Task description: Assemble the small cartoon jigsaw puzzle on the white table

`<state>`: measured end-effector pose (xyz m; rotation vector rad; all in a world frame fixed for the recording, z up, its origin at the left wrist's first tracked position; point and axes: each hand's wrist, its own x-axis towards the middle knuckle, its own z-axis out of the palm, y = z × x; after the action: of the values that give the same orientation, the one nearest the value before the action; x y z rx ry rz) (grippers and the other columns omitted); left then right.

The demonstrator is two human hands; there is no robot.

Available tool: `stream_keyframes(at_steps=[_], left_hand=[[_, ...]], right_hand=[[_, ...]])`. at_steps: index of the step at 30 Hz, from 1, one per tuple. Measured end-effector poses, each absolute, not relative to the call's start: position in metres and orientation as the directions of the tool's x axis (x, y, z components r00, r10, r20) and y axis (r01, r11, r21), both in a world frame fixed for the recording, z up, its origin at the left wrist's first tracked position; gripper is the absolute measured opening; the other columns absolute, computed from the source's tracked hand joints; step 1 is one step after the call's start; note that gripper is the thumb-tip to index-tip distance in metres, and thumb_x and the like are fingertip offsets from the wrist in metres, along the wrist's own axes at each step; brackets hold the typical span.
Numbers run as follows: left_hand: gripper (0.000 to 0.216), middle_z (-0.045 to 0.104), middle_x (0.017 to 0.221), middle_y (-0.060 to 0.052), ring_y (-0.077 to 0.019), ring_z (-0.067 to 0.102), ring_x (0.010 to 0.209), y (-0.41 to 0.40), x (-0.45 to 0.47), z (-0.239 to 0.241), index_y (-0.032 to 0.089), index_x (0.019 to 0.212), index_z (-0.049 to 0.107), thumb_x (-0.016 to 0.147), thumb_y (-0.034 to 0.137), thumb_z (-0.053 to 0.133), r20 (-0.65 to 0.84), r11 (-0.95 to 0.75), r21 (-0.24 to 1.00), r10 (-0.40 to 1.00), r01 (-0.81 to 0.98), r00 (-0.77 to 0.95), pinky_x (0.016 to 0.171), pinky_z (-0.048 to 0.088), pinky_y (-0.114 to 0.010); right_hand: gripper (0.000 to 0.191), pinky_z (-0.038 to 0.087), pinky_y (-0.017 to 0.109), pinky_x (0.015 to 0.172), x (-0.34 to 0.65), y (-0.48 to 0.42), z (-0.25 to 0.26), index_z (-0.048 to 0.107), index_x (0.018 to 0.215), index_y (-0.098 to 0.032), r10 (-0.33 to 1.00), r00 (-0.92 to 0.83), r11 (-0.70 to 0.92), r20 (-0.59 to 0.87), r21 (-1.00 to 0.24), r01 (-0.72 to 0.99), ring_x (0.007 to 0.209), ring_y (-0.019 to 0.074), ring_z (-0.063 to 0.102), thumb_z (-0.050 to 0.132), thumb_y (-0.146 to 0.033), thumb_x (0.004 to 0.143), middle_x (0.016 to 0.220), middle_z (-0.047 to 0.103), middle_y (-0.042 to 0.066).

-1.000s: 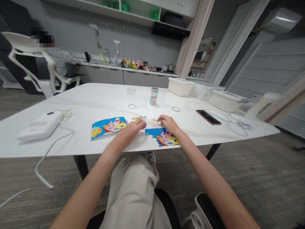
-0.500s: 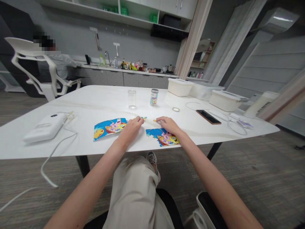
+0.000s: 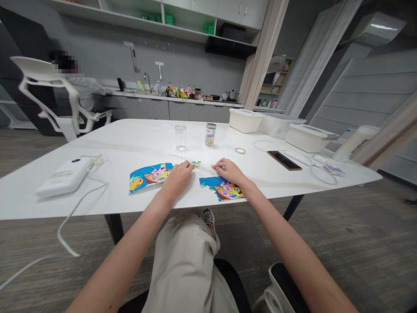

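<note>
My left hand [image 3: 180,176] rests on the table with its fingers bent together, fingertips beside small loose puzzle pieces [image 3: 196,164]; whatever lies under those fingers is hidden. The picture sheet [image 3: 151,176], blue with cartoon figures, lies next to this hand, its right end covered. In a pinch at the thumb and fingertips of my right hand [image 3: 230,171] is a small yellow puzzle piece [image 3: 213,166]. Below that wrist lies the partly joined jigsaw puzzle [image 3: 223,188], its left side ragged and its right part covered by my forearm.
Behind the hands stand a clear jar [image 3: 180,138] and a cartoon-printed can [image 3: 210,134], with a ring-shaped lid [image 3: 240,151] nearby. A phone [image 3: 284,160], cables and white boxes [image 3: 246,121] occupy the right. At left sits a white device [image 3: 65,176]. A person [image 3: 83,91] sits beyond.
My left hand has drawn slightly left, showing more of the loose pieces. The right-hand fingers have curled in more around the yellow piece. The view has shifted slightly.
</note>
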<state>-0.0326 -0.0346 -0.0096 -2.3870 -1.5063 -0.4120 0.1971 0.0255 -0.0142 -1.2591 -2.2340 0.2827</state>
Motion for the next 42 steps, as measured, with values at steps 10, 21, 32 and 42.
stream_keyframes(at_steps=[10,21,32,42], left_hand=[[0.031,0.065,0.106,-0.016,-0.0287,0.061,0.100,-0.0431,-0.0315,-0.0026,0.012,0.109,0.063,0.090,0.007,0.039,0.414,-0.245,-0.062,0.876,0.968,0.248,0.084,0.044,-0.040],[0.029,0.069,0.104,-0.016,-0.0287,0.063,0.101,-0.0404,-0.0328,-0.0065,0.013,0.106,0.064,0.089,0.009,0.040,0.414,-0.295,-0.055,0.863,0.954,0.290,0.085,0.042,-0.041],[0.028,0.069,0.104,-0.014,-0.0277,0.063,0.101,-0.0413,-0.0323,-0.0058,0.014,0.105,0.063,0.090,0.009,0.039,0.412,-0.282,-0.085,0.863,0.956,0.291,0.084,0.041,-0.040],[0.027,0.066,0.102,-0.017,-0.0301,0.061,0.099,-0.0439,-0.0340,-0.0052,0.013,0.102,0.065,0.091,0.015,0.041,0.447,-0.170,-0.101,0.872,0.980,0.197,0.083,0.041,-0.042]], right_hand=[[0.029,0.044,0.036,0.098,0.1991,0.0280,-0.0192,0.072,0.099,-0.017,0.829,-0.408,0.554,0.383,-0.460,0.694,0.103,0.0203,0.061,0.053,-0.006,0.080,0.108,0.068,0.009],[0.030,0.048,0.031,0.085,0.1991,0.0249,-0.0170,0.062,0.108,-0.018,0.871,-0.323,0.490,0.370,-0.603,0.630,0.088,0.0152,0.062,0.050,-0.008,0.082,0.099,0.072,0.005],[0.027,0.047,0.031,0.095,0.1995,0.0280,-0.0170,0.075,0.083,-0.018,0.833,-0.406,0.553,0.377,-0.518,0.653,0.097,0.0176,0.065,0.052,-0.004,0.080,0.106,0.071,0.007],[0.030,0.048,0.030,0.087,0.1978,0.0240,-0.0133,0.077,0.094,-0.016,0.845,-0.389,0.531,0.367,-0.489,0.692,0.087,0.0170,0.063,0.051,-0.006,0.083,0.099,0.069,0.008]])
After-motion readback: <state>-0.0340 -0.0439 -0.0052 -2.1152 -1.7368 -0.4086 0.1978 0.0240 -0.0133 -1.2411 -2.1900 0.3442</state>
